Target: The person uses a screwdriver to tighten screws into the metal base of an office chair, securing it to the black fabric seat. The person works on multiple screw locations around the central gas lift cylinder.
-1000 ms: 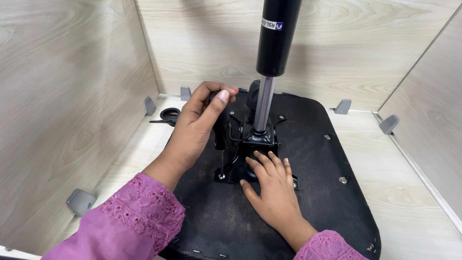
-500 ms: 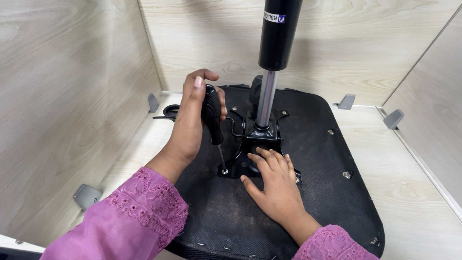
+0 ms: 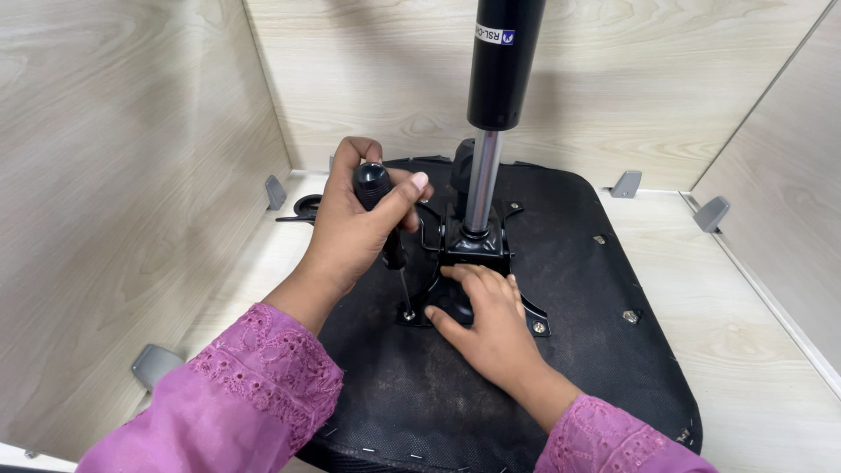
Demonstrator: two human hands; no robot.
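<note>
Head view: left hand (image 3: 355,232) around screwdriver (image 3: 378,210)

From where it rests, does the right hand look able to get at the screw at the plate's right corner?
Probably yes. The right hand lies flat on the mounting plate, and the screw sits uncovered just beside its fingers; nothing stands between them.

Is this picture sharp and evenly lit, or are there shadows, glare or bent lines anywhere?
Head view: soft, even light; the left hand on the screwdriver and the right hand on the black bracket are sharp. Faint glare streaks the metal rod and black cylinder. Soft shadows fall on the black seat underside. The near pink sleeve looks slightly soft; the wooden walls splay outward from wide-angle distortion.
</note>
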